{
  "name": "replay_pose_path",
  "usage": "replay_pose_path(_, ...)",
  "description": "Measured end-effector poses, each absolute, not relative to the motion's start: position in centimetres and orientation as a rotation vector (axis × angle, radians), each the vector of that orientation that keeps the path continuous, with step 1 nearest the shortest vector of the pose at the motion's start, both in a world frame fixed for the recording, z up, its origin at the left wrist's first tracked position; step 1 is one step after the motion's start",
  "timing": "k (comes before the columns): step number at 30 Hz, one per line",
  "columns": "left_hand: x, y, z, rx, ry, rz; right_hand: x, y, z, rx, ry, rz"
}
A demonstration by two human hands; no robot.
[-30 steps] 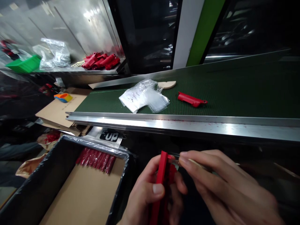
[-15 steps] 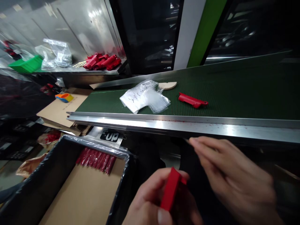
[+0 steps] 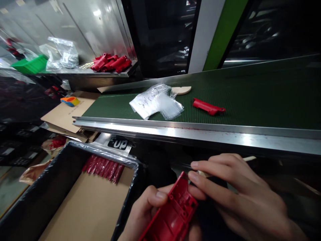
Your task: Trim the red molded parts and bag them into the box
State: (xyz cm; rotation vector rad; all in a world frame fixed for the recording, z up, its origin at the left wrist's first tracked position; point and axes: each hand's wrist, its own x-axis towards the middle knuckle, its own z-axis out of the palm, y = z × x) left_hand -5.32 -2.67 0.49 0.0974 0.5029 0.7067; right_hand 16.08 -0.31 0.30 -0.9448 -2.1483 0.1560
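Observation:
My left hand (image 3: 147, 204) grips a red plastic housing half (image 3: 173, 214), its hollow inside with ribs and small posts turned up. Close to its upper end is my right hand (image 3: 240, 190), fingers closed around a slim pale tool (image 3: 250, 158). Part of that tool shows between the fingertips and its end sticks out behind the knuckles; the fingers hide its exact kind. Another red plastic part (image 3: 208, 107) lies on the green conveyor belt, beyond the metal rail. Left of it on the belt are clear plastic bags with a handwritten white sheet (image 3: 152, 102) and a beige half-round piece (image 3: 181, 90).
A metal rail (image 3: 175, 129) edges the belt in front of me. At lower left, a black-lined box (image 3: 136, 170) holds a row of wrapped red parts (image 3: 102, 167) on cardboard. Red parts (image 3: 110, 63), bagged hardware and a green bin (image 3: 30, 65) sit on the shelf.
The red housing half has been turned so its hollow inside shows, and it sits lower left. My right hand has moved left to its upper end, with the pale tool now showing.

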Motion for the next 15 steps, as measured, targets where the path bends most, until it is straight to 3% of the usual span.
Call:
replay_pose_path(12,-4.4,-2.2,-0.9,0.143,0.239,0.732,15.6,0.6,1.9,-0.879,-2.098,0.037)
replay_pose_path(15,-4.8,-2.1,0.0,0.117,0.369,0.683,15.8,0.6,1.5,-0.864,-2.101,-0.003)
